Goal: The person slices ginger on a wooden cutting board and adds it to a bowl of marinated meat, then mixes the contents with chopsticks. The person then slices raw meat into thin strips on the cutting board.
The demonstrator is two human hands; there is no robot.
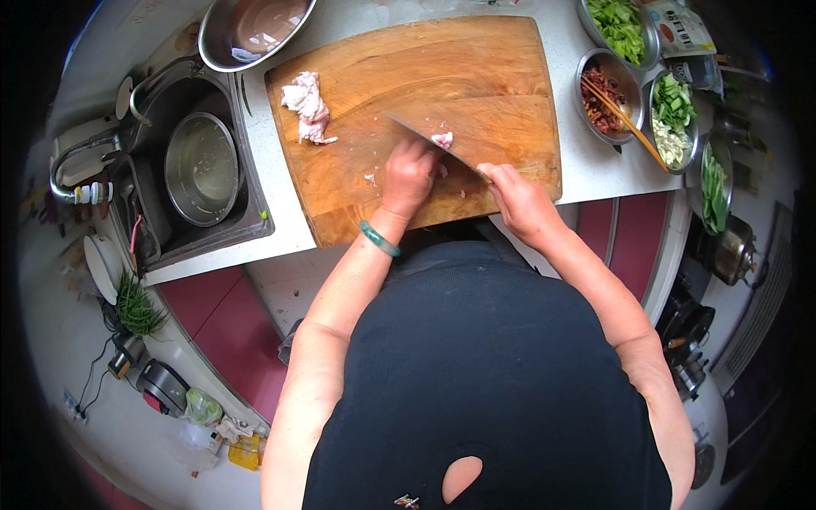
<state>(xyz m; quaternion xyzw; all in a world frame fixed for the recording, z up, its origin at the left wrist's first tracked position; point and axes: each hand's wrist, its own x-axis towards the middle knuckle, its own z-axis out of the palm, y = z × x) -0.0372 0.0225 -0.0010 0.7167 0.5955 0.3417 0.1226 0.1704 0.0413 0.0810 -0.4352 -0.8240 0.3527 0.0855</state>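
My right hand (519,199) grips the handle of a kitchen knife (440,146), whose wide blade slants up to the left over a wooden cutting board (497,76). Close against the blade's near side is my left hand (410,173), fingers curled down; whether something is under them is hidden by the hand and blade. A small piece of pale pink raw meat or fat (442,139) lies just beyond the blade. Small scraps are scattered about the board. A larger pile of the same pale pink meat or fat (308,107) rests at the board's upper left.
At the left, a sink (258,210) holds a metal bowl (203,169). A metal basin of liquid (210,51) stands behind the board's left corner. To the right are bowls of chopped greens (655,48) and dark meat (579,95), with chopsticks (628,123) across.
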